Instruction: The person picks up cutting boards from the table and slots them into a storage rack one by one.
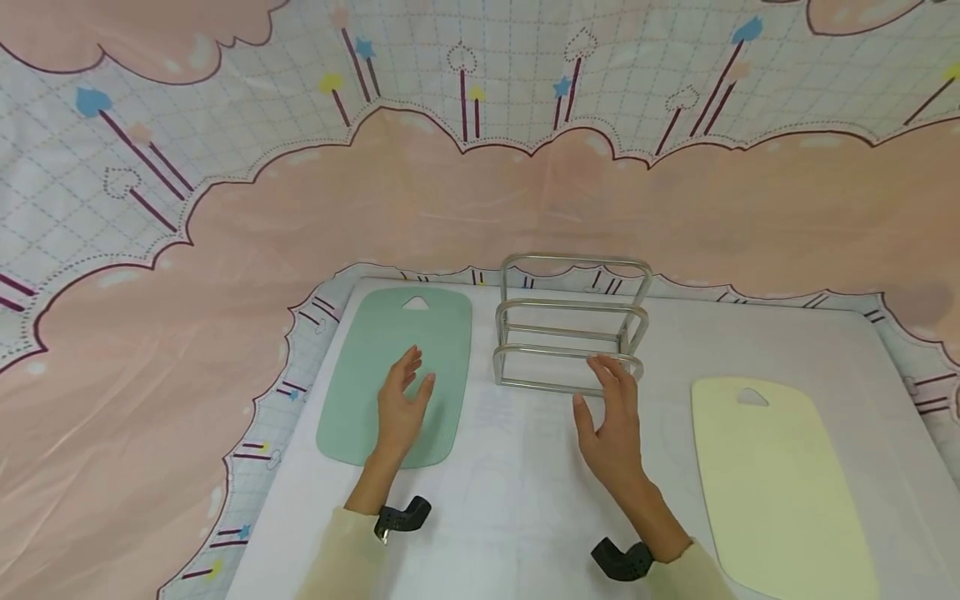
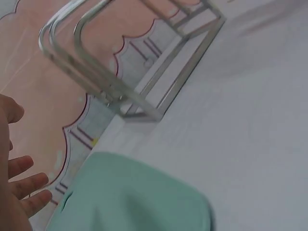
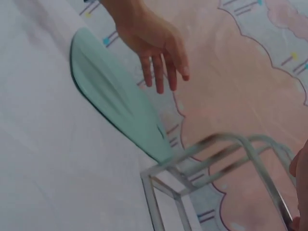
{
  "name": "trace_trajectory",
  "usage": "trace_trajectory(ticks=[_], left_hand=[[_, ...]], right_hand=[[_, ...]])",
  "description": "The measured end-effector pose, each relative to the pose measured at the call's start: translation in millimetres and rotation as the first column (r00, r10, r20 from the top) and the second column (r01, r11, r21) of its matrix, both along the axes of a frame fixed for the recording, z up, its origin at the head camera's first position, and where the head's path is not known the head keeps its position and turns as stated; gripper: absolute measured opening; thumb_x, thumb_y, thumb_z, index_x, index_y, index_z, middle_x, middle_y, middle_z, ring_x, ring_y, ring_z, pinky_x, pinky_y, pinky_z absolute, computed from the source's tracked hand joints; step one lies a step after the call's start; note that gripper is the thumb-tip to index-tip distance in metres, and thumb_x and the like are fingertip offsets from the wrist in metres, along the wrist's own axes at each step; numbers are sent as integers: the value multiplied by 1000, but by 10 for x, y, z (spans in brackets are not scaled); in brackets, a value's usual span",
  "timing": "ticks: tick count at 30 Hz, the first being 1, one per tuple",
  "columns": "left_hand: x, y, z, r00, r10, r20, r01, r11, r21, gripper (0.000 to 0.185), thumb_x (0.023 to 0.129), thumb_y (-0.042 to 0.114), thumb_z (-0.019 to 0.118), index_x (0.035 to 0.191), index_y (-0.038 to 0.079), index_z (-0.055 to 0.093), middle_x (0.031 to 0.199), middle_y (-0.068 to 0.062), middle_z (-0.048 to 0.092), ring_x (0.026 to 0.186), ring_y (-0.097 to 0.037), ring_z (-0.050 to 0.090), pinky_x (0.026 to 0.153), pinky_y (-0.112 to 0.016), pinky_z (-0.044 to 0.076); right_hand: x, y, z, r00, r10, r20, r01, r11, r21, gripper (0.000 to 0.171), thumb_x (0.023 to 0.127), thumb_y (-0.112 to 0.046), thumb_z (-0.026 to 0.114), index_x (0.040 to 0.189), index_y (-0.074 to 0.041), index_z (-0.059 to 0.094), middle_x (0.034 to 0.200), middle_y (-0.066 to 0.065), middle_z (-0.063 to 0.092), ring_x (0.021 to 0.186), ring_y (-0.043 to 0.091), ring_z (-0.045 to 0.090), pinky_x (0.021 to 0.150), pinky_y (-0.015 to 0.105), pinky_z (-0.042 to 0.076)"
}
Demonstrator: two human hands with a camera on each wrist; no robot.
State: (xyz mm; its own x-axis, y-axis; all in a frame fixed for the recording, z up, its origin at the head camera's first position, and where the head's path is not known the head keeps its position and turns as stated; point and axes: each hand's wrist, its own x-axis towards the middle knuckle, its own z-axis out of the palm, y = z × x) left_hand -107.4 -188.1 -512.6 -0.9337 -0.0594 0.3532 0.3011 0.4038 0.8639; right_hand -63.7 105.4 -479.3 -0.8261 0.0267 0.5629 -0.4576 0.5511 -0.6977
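Observation:
My left hand [image 1: 401, 412] hovers over a green cutting board [image 1: 442, 350] at the left, its fingers relaxed and holding nothing. In the right wrist view that same left hand [image 3: 156, 41] hangs above the green board [image 3: 115, 91]. A silver metal rack [image 1: 573, 307] with several upright loops stands at the back middle. By the rack's front right corner is my right hand [image 1: 615, 437], thumb and fingers apart. Its fingertips overlap the front bar in the head view; I cannot tell whether they touch it. The rack [image 2: 144, 103] also shows in the left wrist view.
A pale yellow cutting board [image 1: 772, 492] lies flat at the right. Everything stands on a white table [image 1: 510, 500]. Behind and left of it hangs or lies a patterned cloth [image 1: 450, 200] in peach and white. Each wrist carries a black strap mount [image 1: 622, 560].

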Motion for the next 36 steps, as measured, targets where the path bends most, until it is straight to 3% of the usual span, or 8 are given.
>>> trace_trajectory(ticks=[6,9,12,17,24,26,30,36], left_hand=[[17,-267,-50,998,68,14,-67,997,-37,50,94,6,61,139,-4,43,132,-23,51,121,-35,48,98,-53,39],[80,-314,76,995,88,41,-87,996,-14,49,93,2,60,138,-8,42,129,-27,51,119,-40,48,97,-56,38],[122,-375,91,991,115,69,-116,993,10,49,94,2,59,138,-9,41,128,-29,51,118,-43,48,97,-57,38],[141,-519,-67,982,155,112,-155,988,-4,50,95,7,59,139,-6,41,129,-25,52,119,-38,49,97,-54,39],[171,-679,-151,970,213,117,-212,977,-19,48,95,8,59,137,-9,41,126,-28,53,117,-40,49,95,-56,40],[186,-733,-180,962,243,122,-242,970,-22,48,95,6,59,137,-9,42,126,-27,53,117,-39,49,95,-55,40],[207,-826,-200,949,299,103,-296,954,-41,47,94,4,60,136,-8,43,124,-27,55,115,-39,50,93,-54,41],[125,-941,-235,936,345,66,-341,937,-70,41,94,4,59,131,-11,48,120,-27,58,111,-39,53,89,-52,43]], right_hand=[[-5,-256,-73,985,147,87,-147,989,-5,38,89,4,61,127,-3,57,122,11,57,114,27,54,89,44,47],[-2,-395,-111,969,214,122,-211,977,-33,32,89,5,62,120,-3,62,113,10,63,106,25,60,84,38,52],[-6,-536,-117,946,259,194,-246,965,-93,31,90,5,61,120,-2,61,111,12,63,105,25,61,82,33,53],[-20,-752,-124,891,281,356,-230,956,-179,30,93,-1,59,123,-3,59,110,10,63,102,22,61,80,29,54],[-4,-966,-204,779,331,533,-231,941,-247,33,94,-6,57,127,-2,57,111,11,64,100,21,61,80,29,53],[-1,-1010,-240,761,343,550,-239,937,-254,33,94,-5,57,127,-1,57,112,12,64,100,21,61,81,29,53],[-18,-1092,-305,752,341,564,-241,939,-247,33,94,-6,56,126,-1,57,111,11,64,100,22,61,82,31,52],[-52,-1179,-380,721,322,613,-182,942,-281,38,95,-10,54,132,-2,51,114,11,63,101,23,62,85,38,50]])
